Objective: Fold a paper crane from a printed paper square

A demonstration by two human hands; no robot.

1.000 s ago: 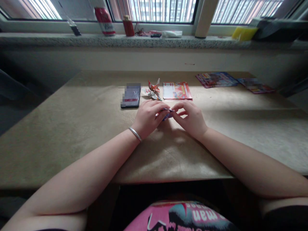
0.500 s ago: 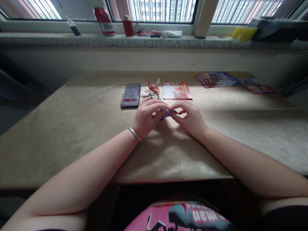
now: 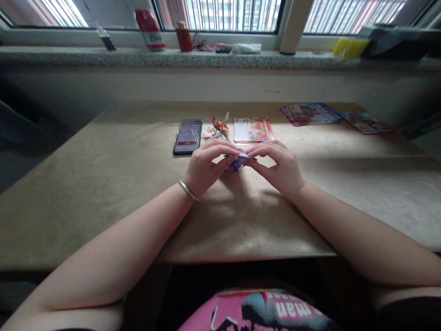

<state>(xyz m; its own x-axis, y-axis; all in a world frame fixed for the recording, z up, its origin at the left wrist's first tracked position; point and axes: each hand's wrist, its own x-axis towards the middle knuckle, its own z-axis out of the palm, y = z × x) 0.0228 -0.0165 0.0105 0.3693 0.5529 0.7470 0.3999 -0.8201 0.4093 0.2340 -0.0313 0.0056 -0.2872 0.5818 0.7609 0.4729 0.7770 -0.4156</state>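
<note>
Pinching a small folded paper point(image 3: 239, 162) from both ends, low over the middle of the desk point(image 3: 103, 184). Left hand point(image 3: 206, 166) on the left end, grip pressed tight on the paper between thumb and fingers. Right hand point(image 3: 281, 168) on the right end, grip pinching the same paper, fingers curled over the top. Hiding most of the paper under the fingers, with only a blue and purple bit peeking out between the two hands. Cannot tell its full shape, or whether it touches the desk. Wearing a silver bracelet point(image 3: 188, 190) on the left wrist.

Lying just behind the left hand, a dark phone point(image 3: 188, 137), flat, screen up. Sitting right of the phone, a little paper bird point(image 3: 220, 124), red and white, partly hidden behind the left fingers. Lying beside the bird, a neat stack of red printed sheets point(image 3: 253, 130), just behind the right hand and apart from it. Resting farther right, well apart from both hands, a bright flyer point(image 3: 310, 113) and a second flyer point(image 3: 367, 122).

Standing on the windowsill point(image 3: 69, 56) behind the desk: a red and white can point(image 3: 149, 30), a small red holder point(image 3: 183, 39), a white wad point(image 3: 246, 48) and something yellow point(image 3: 349, 47).
</note>
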